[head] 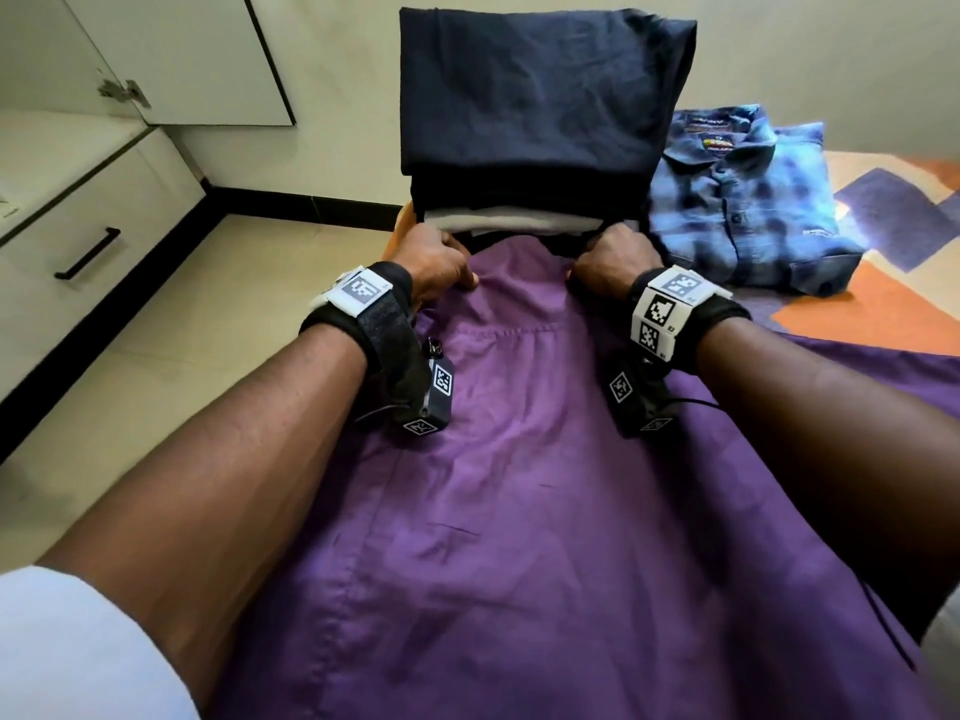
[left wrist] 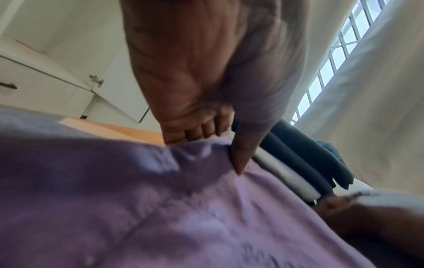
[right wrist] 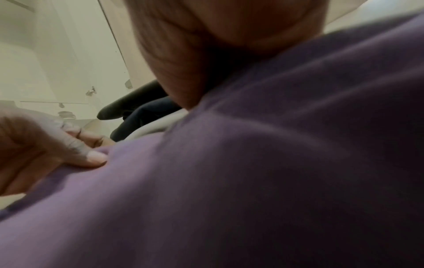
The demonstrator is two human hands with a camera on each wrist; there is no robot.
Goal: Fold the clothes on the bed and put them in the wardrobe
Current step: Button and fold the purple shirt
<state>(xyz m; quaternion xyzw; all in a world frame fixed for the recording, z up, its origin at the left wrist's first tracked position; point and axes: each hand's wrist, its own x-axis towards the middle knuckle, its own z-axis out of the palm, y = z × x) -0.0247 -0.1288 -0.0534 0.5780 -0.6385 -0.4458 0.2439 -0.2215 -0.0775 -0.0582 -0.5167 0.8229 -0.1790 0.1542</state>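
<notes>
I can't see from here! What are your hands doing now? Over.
Both hands gripping purple shirt's far edge. Folded stack right behind.

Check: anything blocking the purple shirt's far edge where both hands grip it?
Yes. The stack of folded dark and white clothes sits directly beyond left hand and right hand, against the purple shirt.

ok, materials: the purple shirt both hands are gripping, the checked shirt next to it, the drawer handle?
Purple shirt: looks like a thin woven cloth, cotton or a blend, matte, with fine creases and a stitched seam where the left hand and right hand grip it.
Checked shirt: soft woven cloth, maybe brushed; blurry blue checks, buttons.
Drawer handle: probably metal, black, matte; a thin straight bar.
</notes>
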